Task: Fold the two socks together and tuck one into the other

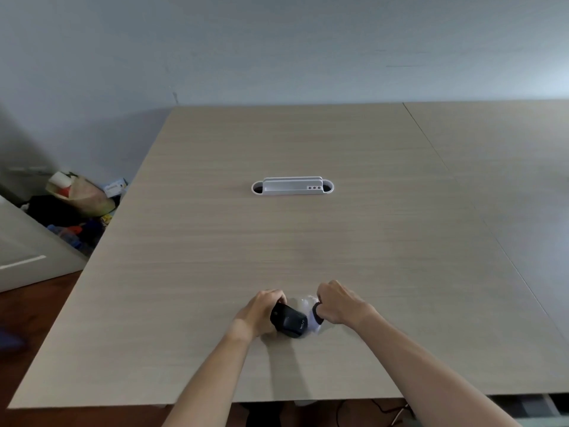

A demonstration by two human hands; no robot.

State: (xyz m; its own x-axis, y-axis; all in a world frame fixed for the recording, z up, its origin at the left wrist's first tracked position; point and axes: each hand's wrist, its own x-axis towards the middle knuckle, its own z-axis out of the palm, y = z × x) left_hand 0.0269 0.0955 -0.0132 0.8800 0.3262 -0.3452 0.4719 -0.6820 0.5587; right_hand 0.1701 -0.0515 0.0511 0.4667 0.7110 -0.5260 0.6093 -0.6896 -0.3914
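Currently, both hands work near the front edge of the worktop [308, 229]. The left hand [261, 311] has its fingers curled round a black oblong device [289, 321], which looks like a small camera or mouse; faint lettering shows on its right end. The device's long axis runs from upper left to lower right, with the upper-left end inside the left hand and the lower-right end pointing toward the person's right forearm. It lies low over the worktop; contact with the surface cannot be confirmed. The right hand [338, 305] is closed in a pinch on a black-and-white piece [317, 318] just beside the device's right end, with clear wrapping [303, 303] between the two hands. A grey cable port [292, 187] sits at mid-worktop, well apart from the hands. Bags and clutter [78, 201] lie on the floor to the left.
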